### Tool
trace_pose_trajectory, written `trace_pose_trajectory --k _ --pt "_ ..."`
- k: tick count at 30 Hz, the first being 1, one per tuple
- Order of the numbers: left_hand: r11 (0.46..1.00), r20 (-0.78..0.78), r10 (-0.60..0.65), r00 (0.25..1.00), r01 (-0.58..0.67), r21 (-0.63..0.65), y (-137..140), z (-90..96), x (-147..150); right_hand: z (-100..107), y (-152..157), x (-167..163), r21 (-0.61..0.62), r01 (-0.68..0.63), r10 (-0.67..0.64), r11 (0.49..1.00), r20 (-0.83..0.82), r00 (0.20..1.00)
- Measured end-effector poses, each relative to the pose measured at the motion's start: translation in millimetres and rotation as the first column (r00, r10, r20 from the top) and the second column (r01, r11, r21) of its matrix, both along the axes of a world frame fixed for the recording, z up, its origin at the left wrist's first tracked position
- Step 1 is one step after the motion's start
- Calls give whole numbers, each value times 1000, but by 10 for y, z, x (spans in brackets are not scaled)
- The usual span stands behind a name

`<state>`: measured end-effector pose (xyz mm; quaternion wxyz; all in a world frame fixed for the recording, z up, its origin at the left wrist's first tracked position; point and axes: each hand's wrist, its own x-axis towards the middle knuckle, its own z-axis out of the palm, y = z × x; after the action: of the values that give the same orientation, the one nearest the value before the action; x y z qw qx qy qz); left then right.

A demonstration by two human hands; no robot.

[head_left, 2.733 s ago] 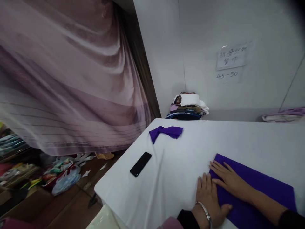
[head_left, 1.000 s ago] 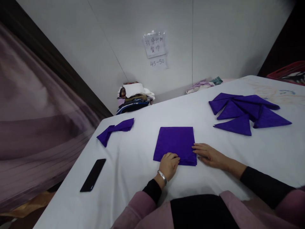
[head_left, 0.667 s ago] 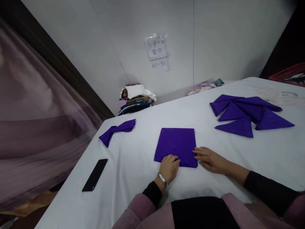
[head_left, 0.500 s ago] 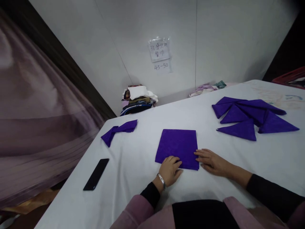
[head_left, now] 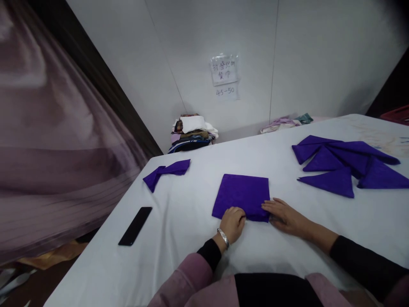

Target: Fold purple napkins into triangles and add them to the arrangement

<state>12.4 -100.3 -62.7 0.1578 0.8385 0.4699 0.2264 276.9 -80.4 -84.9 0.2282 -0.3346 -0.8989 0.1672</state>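
Observation:
A purple cloth napkin (head_left: 244, 192), folded into a near square, lies flat in front of me on the white tablecloth. My left hand (head_left: 232, 222) has its fingers curled over the napkin's near edge and grips it. That edge is slightly raised and rumpled between my hands. My right hand (head_left: 283, 216) rests at the near right corner, fingers stretched out with the tips lying on the cloth; its thumb is partly hidden. A silver bangle (head_left: 223, 238) circles my left wrist.
More folded purple napkins (head_left: 332, 183) lie to the right. A twisted purple napkin (head_left: 168, 170) and a black phone (head_left: 135, 226) are on the left. Stacked clothes (head_left: 191, 134) stand by the wall, under a handwritten sign (head_left: 224, 74). A pink curtain (head_left: 73, 149) hangs at the left.
My left fingers have closed on the napkin's near edge, which now looks lifted and shorter toward me. My right hand stays at the corner. The whole view has shifted slightly.

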Motion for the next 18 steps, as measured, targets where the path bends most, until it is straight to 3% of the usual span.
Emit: trace_pose_trajectory --k 4,8,10,13,15,18 --pt "996 193 19 981 -2 -90 4 29 -48 5 101 -146 -52 39 -41 998 -47 998" --pt "974 307 72 949 -1 -225 -39 68 -106 140 97 -245 -204 -2 -23 979 -122 992" --pt "948 336 108 936 5 -319 -50 93 -143 251 73 -271 -373 -15 -64 928 -198 978" --pt "871 377 188 907 23 -490 -23 145 -205 410 90 -306 -591 -51 -160 805 -300 940" --pt "828 407 227 885 45 -559 20 183 -248 484 162 -339 -642 -54 -205 765 -322 924" --pt "819 449 213 868 92 -566 95 208 -314 530 344 -410 -686 -38 -234 727 -300 925"
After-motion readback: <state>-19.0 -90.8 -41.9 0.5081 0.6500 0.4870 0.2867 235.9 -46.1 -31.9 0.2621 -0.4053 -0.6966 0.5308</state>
